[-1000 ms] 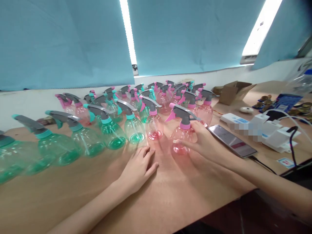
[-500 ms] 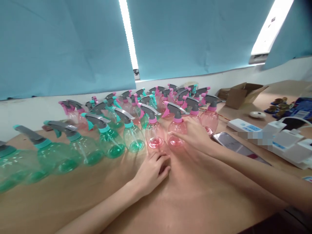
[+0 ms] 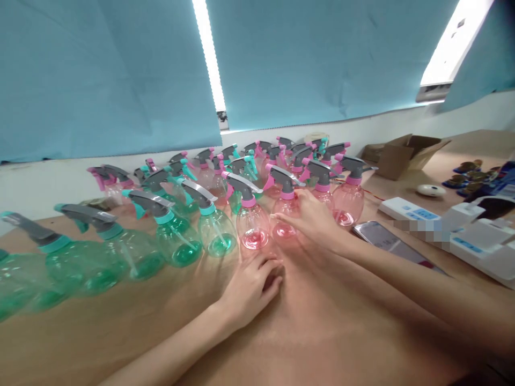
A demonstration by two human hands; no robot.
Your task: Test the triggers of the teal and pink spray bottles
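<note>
My right hand is cupped round the right side of a pink spray bottle with a grey trigger head, fingers lying across its front. That bottle stands upright on the wooden table, close beside another pink spray bottle on its left. My left hand rests on the table just in front of these two bottles. Its fingers are curled together and hold nothing. Left of them runs a row of green spray bottles.
Several more pink and green spray bottles crowd the back of the table under a blue curtain. To the right lie a phone, white devices, a cardboard box and a white puck.
My right hand slid the pink bottle away from me and leftward, up against the other pink bottle. My left hand went from flat to curled and shifted slightly right.
</note>
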